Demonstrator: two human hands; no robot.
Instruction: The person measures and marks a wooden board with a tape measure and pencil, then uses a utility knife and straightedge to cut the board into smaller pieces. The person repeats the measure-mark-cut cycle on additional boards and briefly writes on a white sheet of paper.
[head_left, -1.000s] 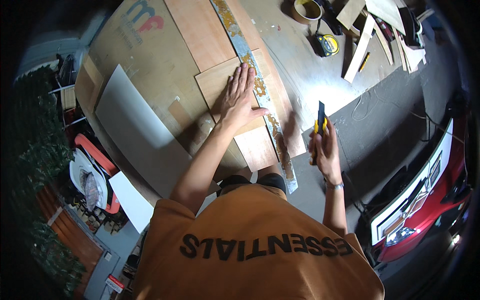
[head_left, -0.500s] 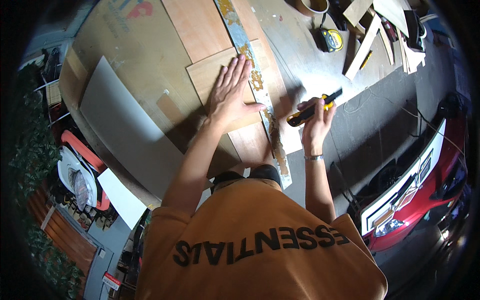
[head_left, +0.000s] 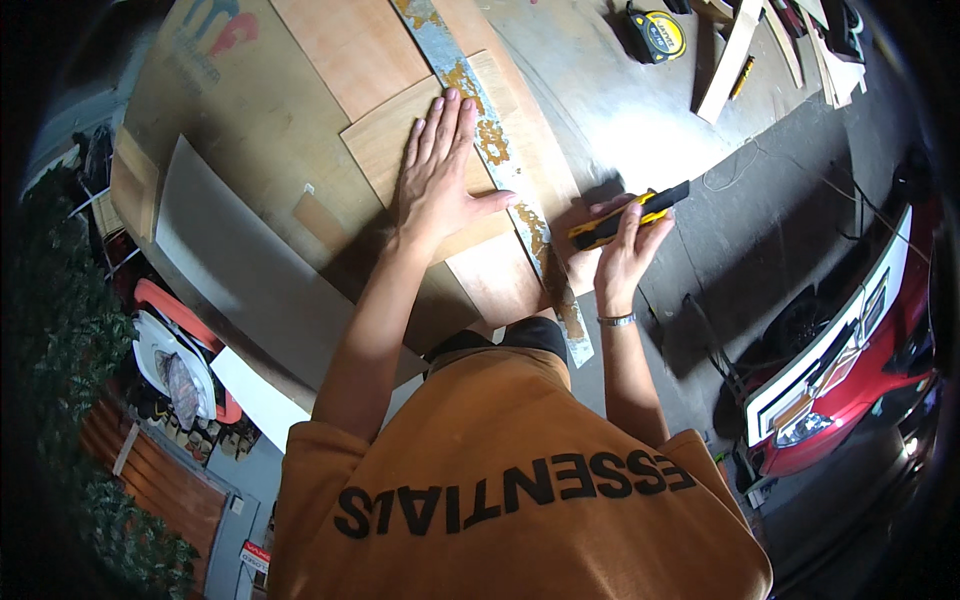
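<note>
My left hand (head_left: 435, 200) lies flat with fingers stretched over a thin wooden panel (head_left: 372, 143). Its thumb and fingertips reach onto a long metal straightedge (head_left: 492, 142), worn and blotched with orange-brown patches. Under the panel runs a longer pale wood sheet (head_left: 500, 280), which also shows beyond it at the far side. To the right of the straightedge, my right hand (head_left: 626, 255) is closed round a yellow and black utility knife (head_left: 600, 232). The knife's dark front end points right, away from the straightedge. Whether its blade is out, I cannot tell.
A curved grey-white sheet (head_left: 240, 240) lies along the table's left side. At the far right of the table are a yellow and black tape measure (head_left: 660, 37) and wood offcuts (head_left: 730, 65). A red car (head_left: 850, 405) stands to the right, a white plastic seat (head_left: 165, 360) to the left.
The whole view has shifted a little, so the table appears farther up. My left hand stays on the panel and straightedge; my right hand still holds the knife in nearly the same place.
</note>
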